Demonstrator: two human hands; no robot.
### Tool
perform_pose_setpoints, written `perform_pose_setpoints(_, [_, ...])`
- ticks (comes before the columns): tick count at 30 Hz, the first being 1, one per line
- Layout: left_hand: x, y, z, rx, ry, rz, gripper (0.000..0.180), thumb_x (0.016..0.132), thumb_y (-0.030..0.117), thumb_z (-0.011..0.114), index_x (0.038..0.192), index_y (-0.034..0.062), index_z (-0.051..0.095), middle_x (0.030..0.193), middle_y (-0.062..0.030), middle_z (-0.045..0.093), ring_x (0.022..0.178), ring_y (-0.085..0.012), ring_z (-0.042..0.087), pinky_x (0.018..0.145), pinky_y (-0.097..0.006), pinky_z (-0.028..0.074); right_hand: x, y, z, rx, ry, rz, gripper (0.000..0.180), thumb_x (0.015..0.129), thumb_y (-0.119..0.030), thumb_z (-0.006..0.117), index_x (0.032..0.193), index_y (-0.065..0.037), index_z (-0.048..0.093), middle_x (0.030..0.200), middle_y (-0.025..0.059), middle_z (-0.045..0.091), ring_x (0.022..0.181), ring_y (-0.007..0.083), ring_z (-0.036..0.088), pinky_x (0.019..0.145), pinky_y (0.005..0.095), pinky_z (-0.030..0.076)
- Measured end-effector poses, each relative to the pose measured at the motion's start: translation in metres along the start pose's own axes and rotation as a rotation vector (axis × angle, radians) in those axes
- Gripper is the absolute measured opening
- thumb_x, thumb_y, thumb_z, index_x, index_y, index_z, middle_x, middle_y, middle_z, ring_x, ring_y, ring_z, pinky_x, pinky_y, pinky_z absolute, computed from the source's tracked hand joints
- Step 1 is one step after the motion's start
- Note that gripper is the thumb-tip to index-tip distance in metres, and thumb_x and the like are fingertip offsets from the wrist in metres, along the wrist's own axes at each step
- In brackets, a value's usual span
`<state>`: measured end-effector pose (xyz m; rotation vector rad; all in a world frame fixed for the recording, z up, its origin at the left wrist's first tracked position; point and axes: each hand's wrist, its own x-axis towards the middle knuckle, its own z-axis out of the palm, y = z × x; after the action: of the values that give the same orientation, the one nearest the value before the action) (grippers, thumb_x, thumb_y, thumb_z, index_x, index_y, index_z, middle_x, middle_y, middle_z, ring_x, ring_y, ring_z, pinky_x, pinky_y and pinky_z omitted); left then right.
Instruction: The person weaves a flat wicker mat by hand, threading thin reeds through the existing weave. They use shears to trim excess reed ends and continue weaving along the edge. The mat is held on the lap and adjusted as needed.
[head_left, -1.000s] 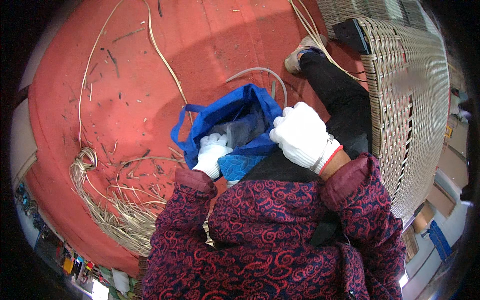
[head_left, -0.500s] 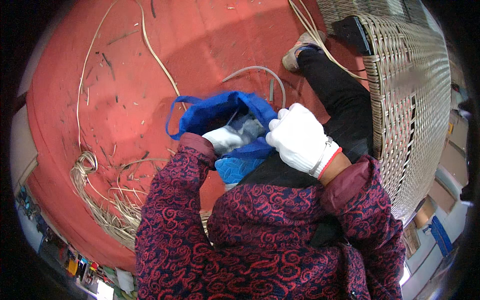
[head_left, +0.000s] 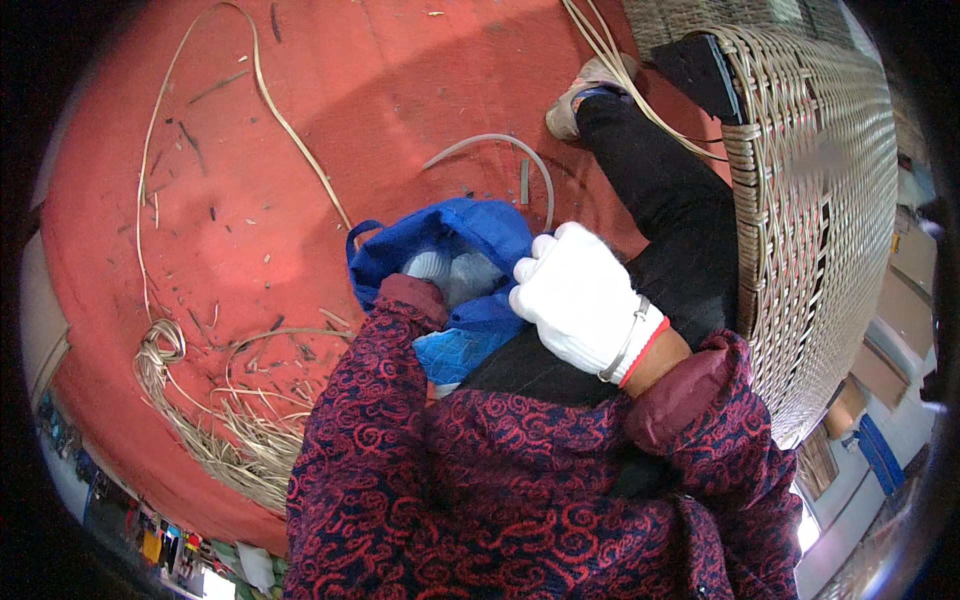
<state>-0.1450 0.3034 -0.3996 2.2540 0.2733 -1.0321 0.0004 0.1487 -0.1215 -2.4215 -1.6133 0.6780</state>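
A blue cloth bag [head_left: 490, 225] with a strap handle lies gaping in front of me. My left hand [head_left: 430, 266], in a whitish glove, reaches down inside it. Its fingers are lost in the shadowed, pale contents, so what they touch cannot be made out. My right hand [head_left: 578, 298], in a white knit glove with a red cuff, is closed on the bag's right rim. Below the bag, a light blue patterned surface [head_left: 462, 352] shows beside my dark trouser leg.
To the right stands a woven rattan-style furniture piece [head_left: 800, 230]. Loose pale strips [head_left: 235, 440] lie bundled at the left on the red floor covering [head_left: 330, 60]. A curved translucent strip [head_left: 500, 138] lies beyond the bag, and more strips [head_left: 610, 50] rest near my shoe [head_left: 580, 100].
My left hand has gone deeper into the bag, and the bag's mouth has changed shape. My right hand stays closed on the rim. The whole view has shifted slightly.
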Motion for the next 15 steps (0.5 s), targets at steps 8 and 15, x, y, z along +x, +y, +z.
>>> perform_pose_setpoints(8, [0.016, 0.009, 0.017, -0.033, 0.030, -0.059, 0.034, 0.094, 0.038, 0.062, 0.106, 0.0091, 0.076, 0.102, -0.0163, 0.073, 0.094, -0.0356, 0.067, 0.089, -0.049, 0.048, 0.004, -0.002, -0.002, 0.099, 0.008, 0.024, 0.011, 0.071, -0.020, 0.062, 0.063, -0.013, 0.061, 0.066, 0.0056, 0.052, 0.072, 0.0252, 0.057, 0.068, 0.0406, 0.042])
perform_pose_setpoints(15, [0.018, 0.021, 0.025, -0.064, 0.060, -0.058, 0.035, 0.095, 0.040, 0.062, 0.108, 0.0100, 0.076, 0.107, -0.0165, 0.073, 0.100, -0.0370, 0.066, 0.094, -0.050, 0.047, 0.004, -0.002, -0.002, 0.121, 0.024, 0.058, 0.012, 0.073, -0.019, 0.063, 0.065, -0.009, 0.062, 0.067, 0.0081, 0.053, 0.071, 0.0268, 0.058, 0.065, 0.0427, 0.043])
